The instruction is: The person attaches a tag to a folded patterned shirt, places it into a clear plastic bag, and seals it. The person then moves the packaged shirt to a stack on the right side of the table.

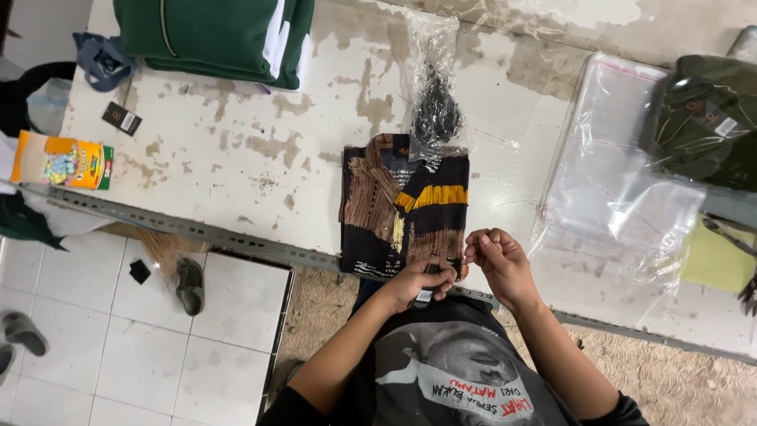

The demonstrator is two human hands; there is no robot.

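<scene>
shirt (404,207) on table (236,158), bags (615,181) right

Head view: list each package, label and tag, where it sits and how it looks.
Carton: table's left edge, flat, orange with green end.
Black tag: above the carton, small dark rectangle.
Narrow bag: table centre, clear plastic, black items inside.
Clear bags: right, flat transparent stack.
Bagged garment: far right, dark green with white sticker.
Small tag: at left hand, dark and white.

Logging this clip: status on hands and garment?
Left hand pinching small tag at folded patterned shirt edge. Right hand closed beside it. Bagged black item touches shirt top.
</scene>
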